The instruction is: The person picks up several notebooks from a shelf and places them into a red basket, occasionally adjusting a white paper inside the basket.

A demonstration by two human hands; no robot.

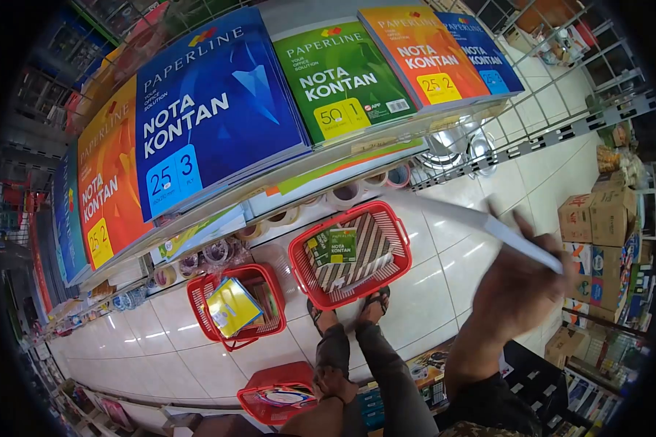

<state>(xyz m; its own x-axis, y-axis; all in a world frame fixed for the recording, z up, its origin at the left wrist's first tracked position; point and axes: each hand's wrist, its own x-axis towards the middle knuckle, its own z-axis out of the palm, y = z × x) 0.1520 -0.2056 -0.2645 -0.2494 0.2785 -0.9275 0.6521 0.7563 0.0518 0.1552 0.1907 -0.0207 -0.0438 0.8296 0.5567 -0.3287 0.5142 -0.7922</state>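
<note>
My right hand (514, 288) is raised at the right, closed on a thin white pad-like slab (474, 215) seen nearly edge-on and smeared by motion. My left hand (333, 384) hangs low by my leg, beside a red basket (259, 375); its fingers are not distinct. In front of my feet stands a larger red basket (299, 273), with green Nota Kontan pads (339, 245) on a striped packet (361, 271) inside. To its left, another red basket (197, 309) holds a yellow-covered item (233, 306).
Above runs a wire-backed shelf with blue (211, 109), green (342, 84) and orange (419, 54) Paperline receipt books. Tape rolls (345, 195) line the lower shelf. Cardboard boxes (598, 218) are stacked at the right. Pale floor tiles (149, 364) lie between.
</note>
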